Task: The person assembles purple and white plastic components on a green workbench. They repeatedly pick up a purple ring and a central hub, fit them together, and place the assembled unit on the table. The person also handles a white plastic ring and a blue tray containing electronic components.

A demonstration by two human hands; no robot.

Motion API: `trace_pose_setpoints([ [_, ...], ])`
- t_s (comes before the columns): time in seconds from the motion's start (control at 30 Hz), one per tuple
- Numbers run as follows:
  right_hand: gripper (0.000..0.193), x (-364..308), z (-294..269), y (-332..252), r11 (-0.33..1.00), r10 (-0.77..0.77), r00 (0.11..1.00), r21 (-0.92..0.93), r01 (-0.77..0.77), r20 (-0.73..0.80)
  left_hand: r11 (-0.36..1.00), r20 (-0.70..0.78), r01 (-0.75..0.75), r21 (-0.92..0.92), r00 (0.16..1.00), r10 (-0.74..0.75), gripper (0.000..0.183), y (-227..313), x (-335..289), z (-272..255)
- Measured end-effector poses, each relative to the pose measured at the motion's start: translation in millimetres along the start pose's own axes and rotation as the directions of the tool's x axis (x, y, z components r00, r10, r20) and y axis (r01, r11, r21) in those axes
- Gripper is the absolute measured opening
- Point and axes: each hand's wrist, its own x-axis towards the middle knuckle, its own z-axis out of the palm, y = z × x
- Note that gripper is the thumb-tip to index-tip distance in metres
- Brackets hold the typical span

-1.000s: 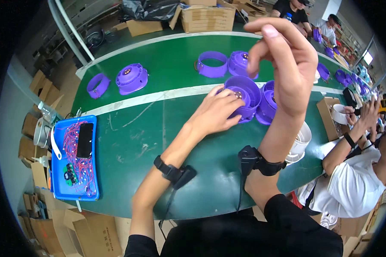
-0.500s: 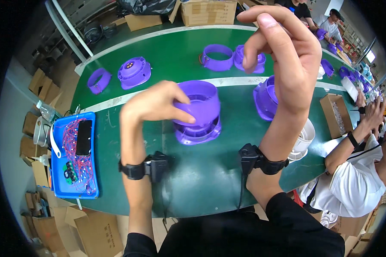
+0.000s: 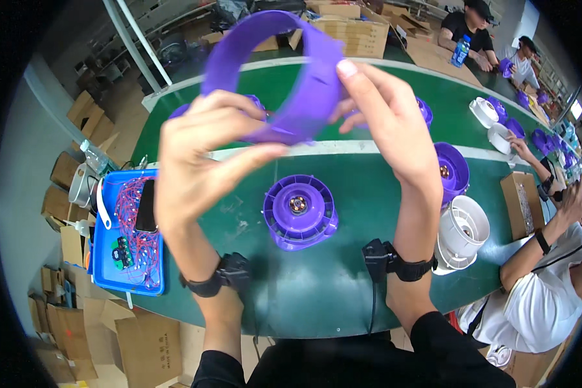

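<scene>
A wide purple plastic ring (image 3: 312, 97) is raised over the table and tilted so its opening shows. My left hand (image 3: 197, 152) pinches its lower left rim between thumb and fingers. At its right side, my right hand (image 3: 394, 123) has the thumb and fingers closed on the edge. Below, on the green table, stands a round purple housing (image 3: 297, 216) with a ribbed outer rim and a metal-coloured centre. Both wrists wear black straps with small boxes. Behind the ring and hands, other purple parts are mostly hidden.
To the left lies a blue tray (image 3: 161, 275) with red wires, a black phone (image 3: 146, 205) and a green circuit board (image 3: 121, 252). White housings (image 3: 464, 226) and a purple housing (image 3: 456, 171) stand right, near a cardboard box (image 3: 522, 205). A co-worker's arm (image 3: 530, 252) reaches in there.
The purple ring has risen off the housing and tipped up, carried by my left hand. My right hand has come down onto the ring's right edge. The view has shifted.
</scene>
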Motion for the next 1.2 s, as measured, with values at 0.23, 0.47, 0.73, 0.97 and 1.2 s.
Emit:
trace_pose_setpoints([
  [0.23,0.041,-1.5,5.8,-4.0,0.887,0.058,0.998,0.458,-0.050,-0.003,0.995,-0.018,0.052,-0.086,0.998,-0.053,0.044,9.6,7.4,17.6],
  [0.47,0.034,-10.9,7.5,-10.4,0.977,-0.059,0.987,0.211,0.027,0.148,0.912,-0.120,0.190,-0.365,0.961,-0.248,0.094,0.2,4.7,22.4],
  [0.73,0.037,-15.3,23.0,-17.5,0.972,-0.136,0.988,0.201,0.119,0.069,0.716,-0.058,0.301,-0.630,0.901,-0.430,0.072,14.9,12.1,36.9],
  [0.97,0.035,-15.0,10.5,-13.1,0.971,-0.212,0.973,0.131,0.199,0.096,0.733,-0.115,0.275,-0.623,0.893,-0.434,0.052,20.5,17.6,40.1],
  [1.2,0.029,-15.7,7.6,-14.4,0.864,-0.500,0.838,0.057,0.500,0.221,0.422,0.170,0.390,-0.818,0.866,-0.471,0.081,9.7,7.2,24.1],
])
